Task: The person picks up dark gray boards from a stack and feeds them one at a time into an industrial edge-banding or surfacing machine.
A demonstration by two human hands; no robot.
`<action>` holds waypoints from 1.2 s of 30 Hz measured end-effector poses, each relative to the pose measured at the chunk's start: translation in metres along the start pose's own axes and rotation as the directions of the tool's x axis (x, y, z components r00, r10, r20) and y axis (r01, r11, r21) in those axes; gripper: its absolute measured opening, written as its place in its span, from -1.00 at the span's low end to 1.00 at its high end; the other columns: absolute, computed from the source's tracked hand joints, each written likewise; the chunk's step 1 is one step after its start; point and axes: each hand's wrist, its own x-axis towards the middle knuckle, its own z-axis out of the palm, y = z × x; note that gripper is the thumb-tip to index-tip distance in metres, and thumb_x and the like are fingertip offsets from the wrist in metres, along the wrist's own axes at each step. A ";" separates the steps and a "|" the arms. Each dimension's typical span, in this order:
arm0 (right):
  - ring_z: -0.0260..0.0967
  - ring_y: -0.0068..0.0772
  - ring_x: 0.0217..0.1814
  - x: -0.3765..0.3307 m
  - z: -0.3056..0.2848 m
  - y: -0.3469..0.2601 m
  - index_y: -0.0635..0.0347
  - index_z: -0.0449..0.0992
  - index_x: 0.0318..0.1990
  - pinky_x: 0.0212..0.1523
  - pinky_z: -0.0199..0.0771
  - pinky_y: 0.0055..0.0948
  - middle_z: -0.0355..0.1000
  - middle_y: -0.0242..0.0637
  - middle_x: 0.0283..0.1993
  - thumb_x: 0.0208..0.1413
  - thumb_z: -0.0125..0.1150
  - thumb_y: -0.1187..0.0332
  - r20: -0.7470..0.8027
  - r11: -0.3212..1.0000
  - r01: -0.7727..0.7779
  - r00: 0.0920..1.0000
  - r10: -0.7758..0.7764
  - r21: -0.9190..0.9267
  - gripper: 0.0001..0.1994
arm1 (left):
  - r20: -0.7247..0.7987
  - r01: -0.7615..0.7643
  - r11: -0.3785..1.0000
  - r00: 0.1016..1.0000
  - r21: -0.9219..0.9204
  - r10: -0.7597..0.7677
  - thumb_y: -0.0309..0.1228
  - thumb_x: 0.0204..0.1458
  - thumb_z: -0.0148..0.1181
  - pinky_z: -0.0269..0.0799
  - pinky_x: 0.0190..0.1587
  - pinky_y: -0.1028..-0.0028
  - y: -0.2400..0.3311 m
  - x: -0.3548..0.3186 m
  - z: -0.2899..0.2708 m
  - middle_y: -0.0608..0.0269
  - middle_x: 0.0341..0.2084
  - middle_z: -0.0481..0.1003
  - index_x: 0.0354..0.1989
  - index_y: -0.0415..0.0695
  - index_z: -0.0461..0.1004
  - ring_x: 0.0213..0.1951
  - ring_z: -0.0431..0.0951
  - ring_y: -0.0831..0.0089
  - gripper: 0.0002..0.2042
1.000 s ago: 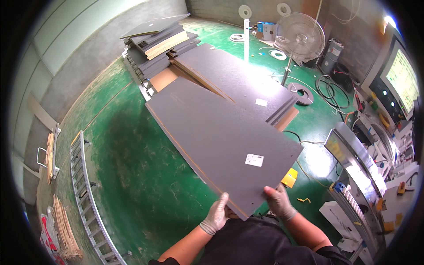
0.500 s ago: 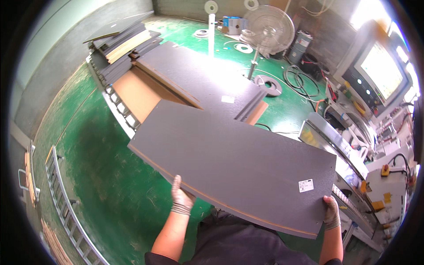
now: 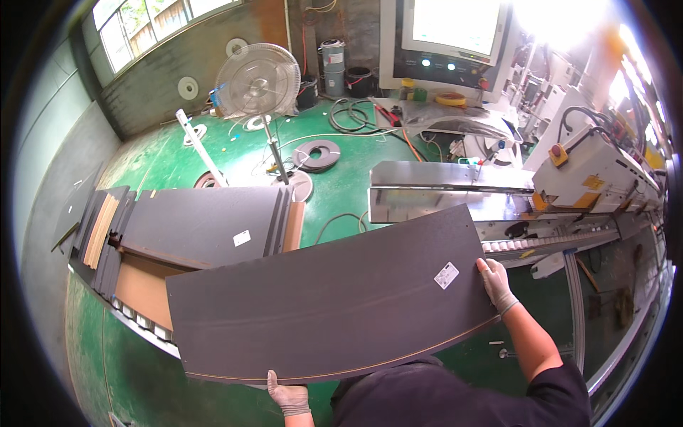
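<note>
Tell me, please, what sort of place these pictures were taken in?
Most likely a woodworking or panel-processing workshop. Gloved hands carry a large dark panel, more panels lie in a stack on the green floor, and an industrial machine with a roller track stands to the right.

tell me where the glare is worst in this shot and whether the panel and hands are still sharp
Head view: glare burns out the top right corner, washing over the pale machine there; the dark panel, left hand and right hand stay sharp and evenly lit; fisheye bends the panel's long edges and blackens the picture's rim.
</note>
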 end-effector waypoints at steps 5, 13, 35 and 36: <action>0.15 -0.30 -0.52 0.022 -0.018 0.075 0.39 0.39 -0.52 -0.40 0.24 -0.21 0.26 -0.08 -0.61 0.26 0.11 -0.03 -0.110 0.998 -0.061 0.992 0.062 0.013 -0.44 | 0.094 0.095 0.995 0.991 -0.006 -0.094 -0.39 -0.16 0.29 0.36 0.28 -0.07 -0.029 0.016 0.034 0.04 0.11 0.44 0.17 -0.17 0.37 0.18 0.42 0.04 -0.40; 0.43 0.04 -0.36 0.050 -0.067 0.095 0.39 0.49 -0.45 -0.28 0.34 -0.10 0.45 0.09 -0.46 0.23 0.08 0.01 -0.115 0.983 -0.184 0.976 0.185 0.013 -0.49 | -0.007 0.105 0.976 0.994 0.192 -0.106 -0.40 -0.28 0.18 0.36 0.26 -0.12 -0.082 0.038 0.091 0.06 0.05 0.47 0.03 -0.16 0.42 0.12 0.45 0.00 -0.46; 0.05 -0.37 0.44 0.005 -0.022 0.180 0.12 0.34 0.27 0.50 -0.10 -0.22 0.28 -0.30 0.33 0.12 0.38 -0.03 0.184 -0.184 -0.069 0.643 0.744 0.981 -0.33 | 0.022 0.455 0.830 0.873 0.322 -0.488 -0.30 0.15 0.04 0.19 0.36 0.04 -0.210 0.100 0.120 0.06 0.22 0.42 0.25 -0.20 0.36 0.25 0.37 0.08 -0.52; 0.09 -0.35 0.42 0.007 -0.006 0.178 0.11 0.37 0.23 0.48 -0.03 -0.21 0.30 -0.29 0.30 0.12 0.37 -0.03 0.172 -0.187 -0.055 0.694 0.699 0.981 -0.37 | 0.016 0.447 0.832 0.878 0.328 -0.478 -0.31 0.08 0.08 0.25 0.31 -0.01 -0.237 0.086 0.140 0.10 0.17 0.45 0.20 -0.15 0.39 0.20 0.40 0.08 -0.53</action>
